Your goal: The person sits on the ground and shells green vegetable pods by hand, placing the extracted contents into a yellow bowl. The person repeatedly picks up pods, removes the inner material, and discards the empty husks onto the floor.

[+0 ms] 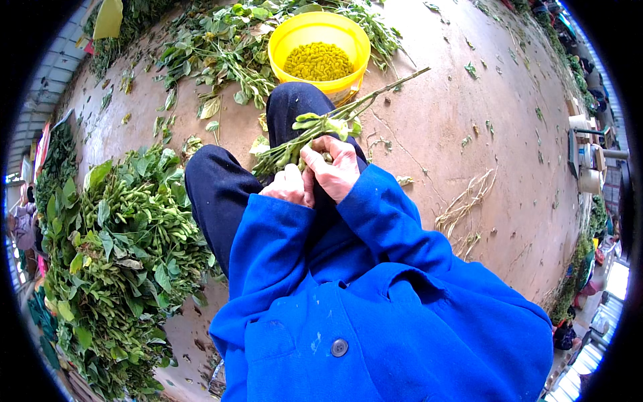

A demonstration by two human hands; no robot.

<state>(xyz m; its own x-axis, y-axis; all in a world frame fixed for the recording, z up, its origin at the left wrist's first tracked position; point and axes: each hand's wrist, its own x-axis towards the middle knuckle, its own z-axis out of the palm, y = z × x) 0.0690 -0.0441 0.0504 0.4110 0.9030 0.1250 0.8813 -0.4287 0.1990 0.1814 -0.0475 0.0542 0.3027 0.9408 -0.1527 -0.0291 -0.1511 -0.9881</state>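
Observation:
A bunch of soybean stalks (359, 103) with green pods lies across my lap, its bare stem ends pointing up and right. My right hand (335, 163) grips the stalks from the near side, thumb and fingers around the pods. Close against it, my left hand (290, 187) has its fingers curled on the lower, pod-bearing end. What exactly the fingertips pinch is hidden. Just beyond my knee stands a yellow plastic bucket (281, 68), partly filled with loose soybean pods (319, 61).
To my left is a large heap of leafy soybean plants (135, 241). More cut plants (221, 45) lie behind the bucket. Stripped dry stalks (464, 203) and scattered leaves are on the concrete floor (522, 211) at right. Containers (585, 151) stand at the far right.

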